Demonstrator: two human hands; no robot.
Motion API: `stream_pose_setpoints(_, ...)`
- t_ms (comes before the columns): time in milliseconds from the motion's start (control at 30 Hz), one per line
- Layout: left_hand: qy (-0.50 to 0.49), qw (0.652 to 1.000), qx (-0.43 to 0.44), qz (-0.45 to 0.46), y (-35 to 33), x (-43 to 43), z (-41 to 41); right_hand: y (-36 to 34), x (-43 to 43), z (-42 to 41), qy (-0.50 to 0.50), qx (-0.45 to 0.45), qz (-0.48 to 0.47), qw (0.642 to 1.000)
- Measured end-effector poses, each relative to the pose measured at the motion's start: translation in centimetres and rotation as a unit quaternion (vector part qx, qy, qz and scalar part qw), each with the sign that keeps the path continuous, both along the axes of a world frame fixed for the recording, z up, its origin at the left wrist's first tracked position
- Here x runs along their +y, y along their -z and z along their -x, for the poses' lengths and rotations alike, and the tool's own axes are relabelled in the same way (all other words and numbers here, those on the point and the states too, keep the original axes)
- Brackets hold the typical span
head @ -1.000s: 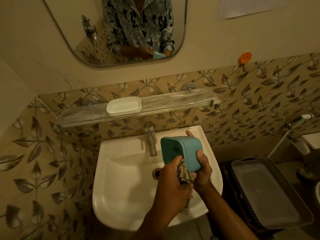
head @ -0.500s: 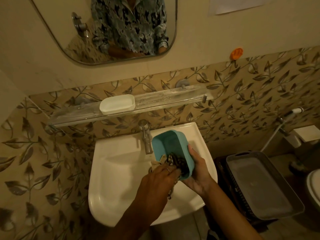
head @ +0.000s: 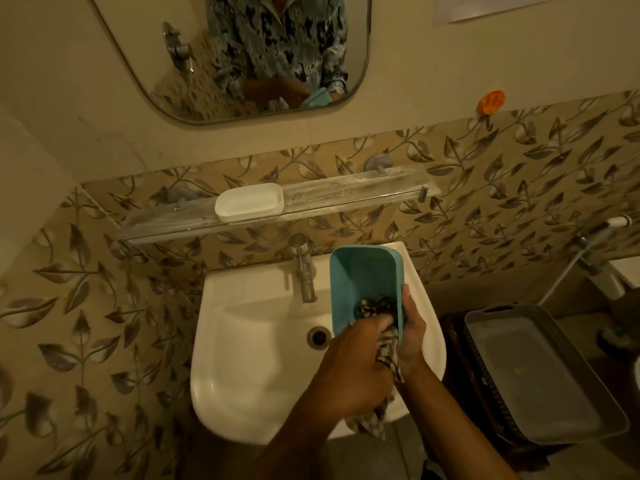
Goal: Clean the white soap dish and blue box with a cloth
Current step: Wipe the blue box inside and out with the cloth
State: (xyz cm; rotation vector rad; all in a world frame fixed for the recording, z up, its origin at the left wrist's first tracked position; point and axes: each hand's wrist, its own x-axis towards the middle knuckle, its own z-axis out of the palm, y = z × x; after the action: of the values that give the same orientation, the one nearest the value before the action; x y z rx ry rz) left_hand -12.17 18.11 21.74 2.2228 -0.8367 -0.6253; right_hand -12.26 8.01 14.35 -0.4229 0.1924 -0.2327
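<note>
The blue box [head: 363,282] is held over the white sink [head: 249,358], tipped so its open inside faces me. My right hand [head: 412,332] grips its right side near the bottom. My left hand [head: 353,368] holds a patterned cloth [head: 375,308] and pushes it into the lower part of the box's inside; the cloth's tail hangs below my hands. The white soap dish [head: 248,202] sits on the glass shelf [head: 346,199] above the tap.
A chrome tap [head: 304,271] stands just left of the box. A grey basket with a lid [head: 540,379] sits on a dark stand to the right. A mirror [head: 242,57] hangs above; a spray hose [head: 588,240] is mounted at far right.
The box turned from bottom-up to open side facing me, and my left hand moved the cloth from its outer edge into the inside. The view shifted slightly.
</note>
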Motion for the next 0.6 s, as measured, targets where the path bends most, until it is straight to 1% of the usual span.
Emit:
stream_pose_setpoints(33,0.008,0.999,0.04,0.026,0.0,0.1,-0.2,0.0,-0.3,0.0,-0.003,0.003,0.015,1.0)
stream_pose_setpoints(67,0.023,0.998,0.054,0.036,0.1,0.3,-0.3,0.1,-0.6,0.1,-0.006,0.006,0.028,1.0)
stream_pose_setpoints(100,0.043,0.998,0.035,0.032,0.3,0.6,-0.3,0.1,-0.8,0.1,-0.013,0.009,0.039,0.999)
stream_pose_setpoints(133,0.07,0.998,-0.004,0.004,0.4,0.8,-0.2,0.1,-1.2,0.2,-0.016,0.018,0.049,0.999)
stream_pose_setpoints(167,0.1,0.991,-0.071,-0.061,0.5,0.9,-0.1,0.1,-1.5,0.3,-0.02,0.023,0.055,0.998)
stream_pose_setpoints(200,0.12,0.969,-0.162,-0.14,0.6,1.1,-0.2,0.2,-1.8,0.5,-0.024,0.026,0.06,0.998)
stream_pose_setpoints(233,0.138,0.941,-0.236,-0.199,1.0,1.3,-0.4,0.2,-2.0,0.6,-0.032,0.029,0.068,0.997)
stream_pose_setpoints(267,0.153,0.918,-0.282,-0.232,1.3,1.5,-0.8,0.3,-2.2,0.7,-0.039,0.03,0.08,0.996)
stream_pose_setpoints(300,0.157,0.906,-0.311,-0.239,1.7,1.5,-1.1,0.3,-2.3,0.7,-0.043,0.032,0.091,0.994)
stream_pose_setpoints(333,0.153,0.905,-0.324,-0.231,1.9,1.5,-1.3,0.4,-2.3,0.7,-0.045,0.034,0.098,0.994)
stream_pose_setpoints(367,0.141,0.914,-0.316,-0.212,2.0,1.5,-1.1,0.3,-2.2,0.7,-0.047,0.038,0.1,0.993)
stream_pose_setpoints(400,0.122,0.935,-0.28,-0.183,2.1,1.4,-0.8,0.2,-2.1,0.6,-0.045,0.041,0.098,0.993)
stream_pose_setpoints(467,0.053,0.978,-0.184,-0.084,2.4,1.2,0.5,0.0,-1.7,0.7,-0.031,0.04,0.094,0.994)
stream_pose_setpoints(500,0.019,0.989,-0.137,-0.043,2.5,0.9,1.0,-0.1,-1.5,0.7,-0.023,0.047,0.093,0.994)
stream_pose_setpoints(567,-0.03,0.998,-0.046,0.024,2.4,0.2,1.6,0.1,-1.4,0.8,-0.01,0.081,0.078,0.994)
stream_pose_setpoints(600,-0.053,0.997,0.016,0.063,2.2,-0.1,1.4,0.0,-1.4,0.8,-0.004,0.093,0.076,0.993)
